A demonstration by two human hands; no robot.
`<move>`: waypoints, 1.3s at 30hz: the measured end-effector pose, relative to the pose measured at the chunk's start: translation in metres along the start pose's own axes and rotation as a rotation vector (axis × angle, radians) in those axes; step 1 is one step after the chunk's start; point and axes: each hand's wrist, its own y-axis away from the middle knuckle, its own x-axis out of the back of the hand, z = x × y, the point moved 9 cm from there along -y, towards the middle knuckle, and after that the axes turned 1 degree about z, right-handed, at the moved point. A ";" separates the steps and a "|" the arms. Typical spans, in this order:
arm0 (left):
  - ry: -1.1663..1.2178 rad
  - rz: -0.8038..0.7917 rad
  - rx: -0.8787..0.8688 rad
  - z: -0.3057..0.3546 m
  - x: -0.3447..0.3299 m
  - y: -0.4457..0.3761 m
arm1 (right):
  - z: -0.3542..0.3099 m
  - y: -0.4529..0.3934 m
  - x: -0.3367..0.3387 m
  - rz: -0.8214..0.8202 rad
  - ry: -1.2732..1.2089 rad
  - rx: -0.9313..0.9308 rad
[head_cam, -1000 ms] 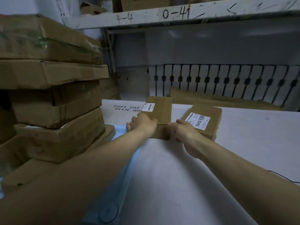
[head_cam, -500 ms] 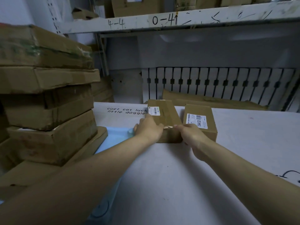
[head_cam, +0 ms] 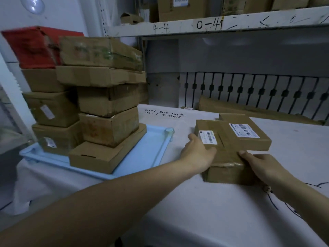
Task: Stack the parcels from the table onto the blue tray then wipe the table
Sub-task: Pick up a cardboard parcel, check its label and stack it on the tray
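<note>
A long brown parcel point(head_cam: 220, 154) with a small barcode label lies on the white table point(head_cam: 195, 211). My left hand point(head_cam: 197, 154) grips its left side, thumb on top near the label. My right hand point(head_cam: 258, 164) holds its near right corner. A second brown parcel point(head_cam: 247, 132) with a larger white label lies touching it just behind. The blue tray point(head_cam: 151, 154) sits to the left, carrying two stacks of cardboard boxes point(head_cam: 106, 104), with a red box point(head_cam: 30, 47) on top at the left.
A flat cardboard piece point(head_cam: 249, 107) lies along the table's back edge under a black railing. A shelf point(head_cam: 213, 24) marked "0-41" holds more boxes overhead. Black wires point(head_cam: 277, 198) trail at the table's right. The tray's right part is bare.
The long parcel has been pulled nearer to me with both hands on it. The view has swung left and back, so the tray and its stacks now show in full.
</note>
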 end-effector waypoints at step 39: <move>0.786 -0.311 0.295 -0.020 -0.028 0.073 | 0.023 0.084 0.018 -0.175 -0.429 -0.084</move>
